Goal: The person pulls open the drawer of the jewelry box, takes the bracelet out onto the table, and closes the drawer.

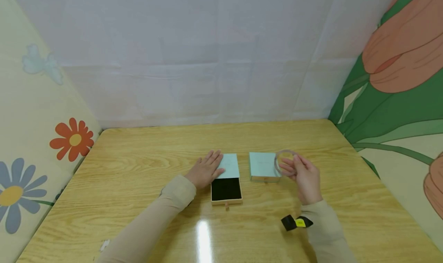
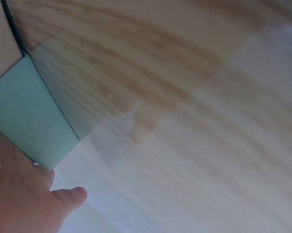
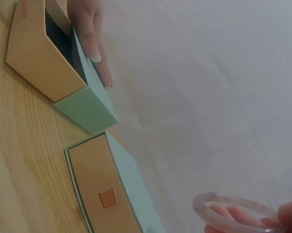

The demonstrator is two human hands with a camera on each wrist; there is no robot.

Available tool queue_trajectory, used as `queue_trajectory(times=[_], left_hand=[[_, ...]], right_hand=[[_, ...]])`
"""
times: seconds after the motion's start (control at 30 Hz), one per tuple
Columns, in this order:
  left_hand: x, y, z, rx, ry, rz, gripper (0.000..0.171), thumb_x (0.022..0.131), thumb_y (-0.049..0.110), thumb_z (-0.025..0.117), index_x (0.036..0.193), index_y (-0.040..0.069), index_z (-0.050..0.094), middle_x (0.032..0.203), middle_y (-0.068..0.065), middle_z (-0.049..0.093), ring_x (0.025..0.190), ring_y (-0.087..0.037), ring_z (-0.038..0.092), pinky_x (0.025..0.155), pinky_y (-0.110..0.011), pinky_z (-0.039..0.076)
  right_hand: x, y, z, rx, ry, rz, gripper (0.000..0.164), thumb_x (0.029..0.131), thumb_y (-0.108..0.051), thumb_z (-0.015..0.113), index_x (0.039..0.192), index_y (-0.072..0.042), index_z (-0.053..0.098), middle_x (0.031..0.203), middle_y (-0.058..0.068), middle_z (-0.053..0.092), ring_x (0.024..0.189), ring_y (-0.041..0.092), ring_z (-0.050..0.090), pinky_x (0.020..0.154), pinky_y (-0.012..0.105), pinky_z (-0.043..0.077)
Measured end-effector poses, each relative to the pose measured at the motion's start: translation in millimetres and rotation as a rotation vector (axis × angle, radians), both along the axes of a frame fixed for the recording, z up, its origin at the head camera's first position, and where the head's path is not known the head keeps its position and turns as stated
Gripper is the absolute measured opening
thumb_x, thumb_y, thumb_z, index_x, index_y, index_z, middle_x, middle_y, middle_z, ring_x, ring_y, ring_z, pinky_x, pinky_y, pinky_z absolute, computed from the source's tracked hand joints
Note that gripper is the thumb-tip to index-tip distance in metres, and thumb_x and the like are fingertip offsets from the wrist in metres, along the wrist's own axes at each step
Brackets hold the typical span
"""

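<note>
My left hand (image 1: 204, 170) lies with straight fingers on the mint-green sleeve (image 1: 230, 166) of a small drawer box. The orange-tan drawer (image 3: 43, 58) of that box is pulled out toward me, showing its black lining (image 1: 226, 189). In my right hand (image 1: 307, 176) a pale translucent bangle (image 1: 276, 163) is pinched between thumb and fingers. The bangle is held up near a second mint-green box (image 1: 262, 164) and overlaps its right edge in the head view. That second box has its drawer pushed in, with a small tab (image 3: 108, 198) on the drawer front.
A black item with a yellow label (image 1: 299, 222) lies on the wooden table (image 1: 155, 147) beside my right sleeve. A small white scrap (image 1: 105, 245) is near the left forearm. White cloth (image 1: 214, 63) hangs behind the table, and flower-patterned walls stand at both sides.
</note>
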State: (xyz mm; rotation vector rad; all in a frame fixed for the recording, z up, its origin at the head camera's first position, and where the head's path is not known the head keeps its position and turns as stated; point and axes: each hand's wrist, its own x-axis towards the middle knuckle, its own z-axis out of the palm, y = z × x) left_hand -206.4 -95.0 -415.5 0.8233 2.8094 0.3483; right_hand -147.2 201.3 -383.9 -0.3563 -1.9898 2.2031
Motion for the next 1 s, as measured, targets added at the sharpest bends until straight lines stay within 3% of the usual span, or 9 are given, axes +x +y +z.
queue_trajectory(times=[0.43,0.7,1.0], left_hand=[[-0.8,0.1,-1.1,-0.017,-0.010,0.005,0.063,0.107,0.043,0.031,0.156,0.006,0.017,0.162,-0.007,0.009,0.148,-0.027,0.004,0.116,-0.053,0.013],[-1.1,0.5,-1.8,-0.012,-0.003,0.009,0.063,0.107,0.043,0.031,0.156,0.006,0.017,0.162,-0.007,0.009,0.148,-0.027,0.004,0.116,-0.054,0.013],[-0.2,0.5,-1.3,-0.012,-0.004,0.009,0.063,0.106,0.043,0.032,0.156,0.006,0.017,0.162,-0.007,0.010,0.148,-0.027,0.004,0.116,-0.054,0.013]], right_hand=[[-4.7,8.9,-12.0,-0.030,0.087,-0.049,0.056,0.104,-0.031,0.046,0.141,0.011,0.037,0.087,-0.009,0.073,0.080,0.006,0.071,0.072,0.021,0.056],[-5.7,11.4,-6.4,-0.048,-0.003,-0.085,0.053,0.105,-0.029,0.042,0.145,0.006,0.036,0.084,-0.012,0.071,0.080,0.004,0.070,0.073,0.019,0.055],[-7.5,16.8,-9.0,-0.042,-0.007,-0.078,0.054,0.105,-0.027,0.040,0.148,0.005,0.032,0.087,-0.012,0.070,0.082,0.004,0.069,0.075,0.020,0.054]])
